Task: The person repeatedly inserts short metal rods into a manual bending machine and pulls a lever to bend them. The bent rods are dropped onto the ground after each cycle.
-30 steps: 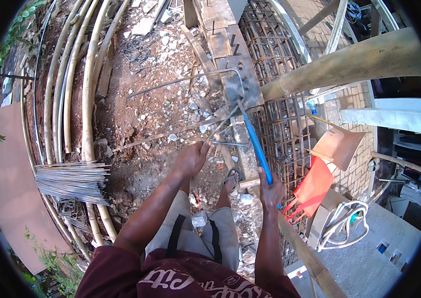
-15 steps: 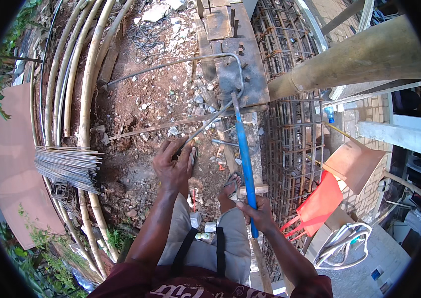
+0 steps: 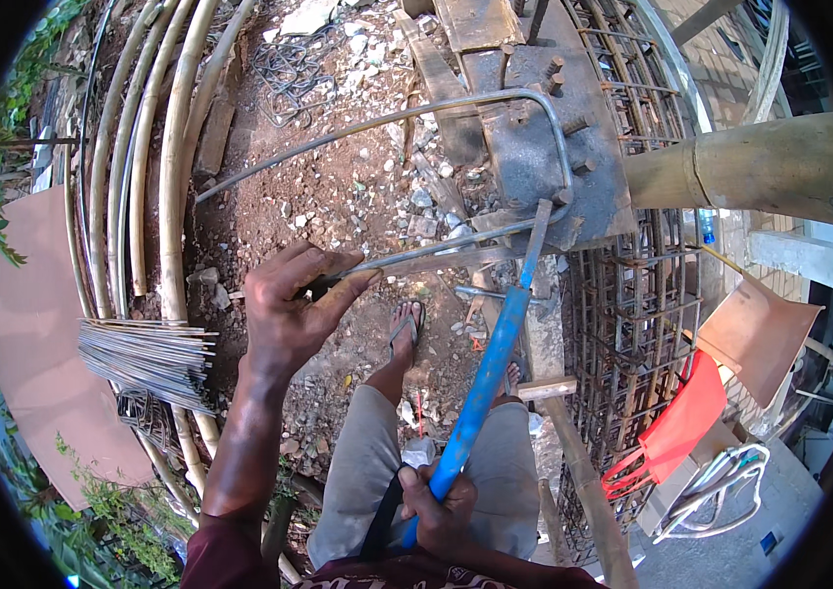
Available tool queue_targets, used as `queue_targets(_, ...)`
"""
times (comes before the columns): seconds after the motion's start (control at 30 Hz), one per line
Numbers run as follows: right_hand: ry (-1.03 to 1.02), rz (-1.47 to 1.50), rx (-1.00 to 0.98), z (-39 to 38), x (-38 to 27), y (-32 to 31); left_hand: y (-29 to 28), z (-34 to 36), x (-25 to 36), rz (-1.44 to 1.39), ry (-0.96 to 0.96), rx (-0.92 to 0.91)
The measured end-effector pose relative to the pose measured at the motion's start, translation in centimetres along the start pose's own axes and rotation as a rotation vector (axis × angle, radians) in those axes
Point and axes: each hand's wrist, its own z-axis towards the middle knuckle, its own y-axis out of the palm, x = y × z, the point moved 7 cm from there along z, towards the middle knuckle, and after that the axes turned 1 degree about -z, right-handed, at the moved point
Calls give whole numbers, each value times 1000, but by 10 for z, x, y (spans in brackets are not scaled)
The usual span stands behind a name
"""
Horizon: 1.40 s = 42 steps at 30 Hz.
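A steel rod (image 3: 406,110), bent into a long U, lies against short pegs (image 3: 581,167) on a dark metal plate (image 3: 529,152). My left hand (image 3: 294,304) grips the near leg of the rod between thumb and fingers; the rod's end is hidden in the hand. My right hand (image 3: 441,510) is wrapped round the lower end of a blue-handled bending bar (image 3: 480,393), close to my thighs. The bar slants up and right, and its bare metal tip meets the rod at the near corner of the bend.
A bundle of cut rods (image 3: 146,358) rests on bamboo poles (image 3: 173,187) at the left. Rebar cages (image 3: 622,373) run along the right under a thick bamboo pole (image 3: 760,172). A red bag (image 3: 686,417) lies at the right, by coiled white hose (image 3: 716,501). Rubble covers the ground.
The blue bar's handle has swung left and toward me with my right hand. The rod's near leg now lies closer to parallel with its far leg. The view has shifted and the plate appears larger.
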Motion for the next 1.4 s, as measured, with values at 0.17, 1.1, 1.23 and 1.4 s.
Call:
queue_targets(0.17, 20, 48, -16, -13, -7, 7, 33, 4, 42, 293, 270, 55)
queue_targets(1.1, -13, 59, -215, 14, 14, -18, 47, 72, 43, 563, 285, -226)
queue_targets(1.23, -53, 148, -120, 14, 8, -3, 46, 77, 37, 561, 301, -233)
queue_targets(1.4, -143, 103, -53, 18, 8, 31, 43, 81, 37, 544, 392, -156)
